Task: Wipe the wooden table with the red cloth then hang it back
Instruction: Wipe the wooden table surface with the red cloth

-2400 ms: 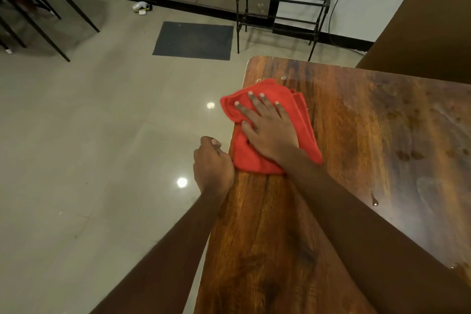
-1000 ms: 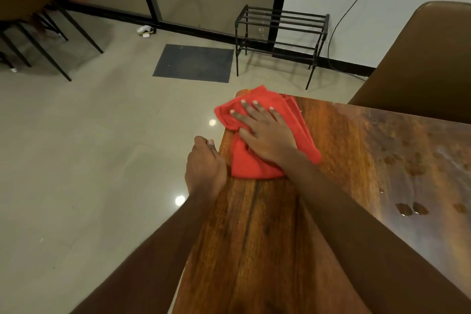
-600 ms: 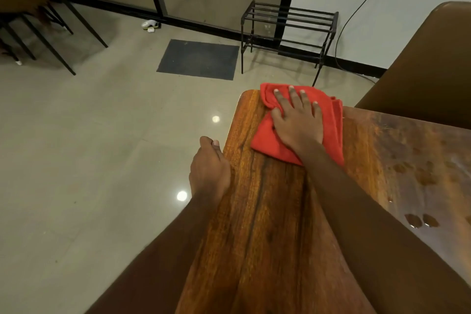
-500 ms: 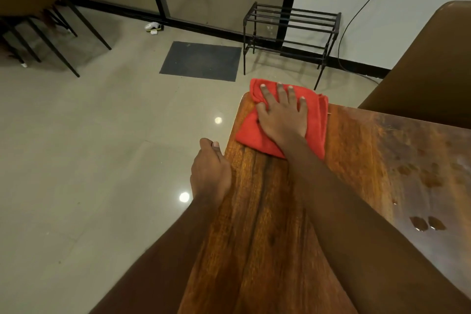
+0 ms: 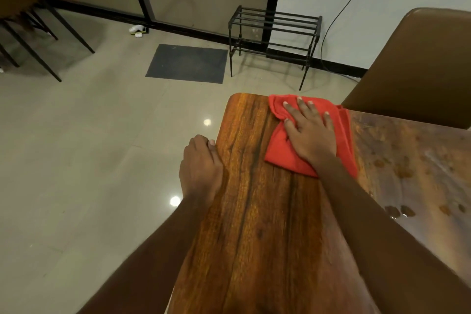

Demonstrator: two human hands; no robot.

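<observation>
Sliding rightward since half a second ago, the fingers of the right hand and the red cloth under them have left the far left corner of the wooden table, where bare wood now shows. Those fingers lie straight and spread, pressing flat on the cloth, with the thumb against a bunched fold at its left side. The cloth lies folded along the table's far edge, flat on the wood. The left hand has kept its place: its fingers curl down over the table's left edge and its thumb rests on top, gripping the rim. Water drops sit on the tabletop to the right, apart from the cloth. Beyond the table stands a brown chair, with a black metal rack and a dark mat on the tiled floor.
</observation>
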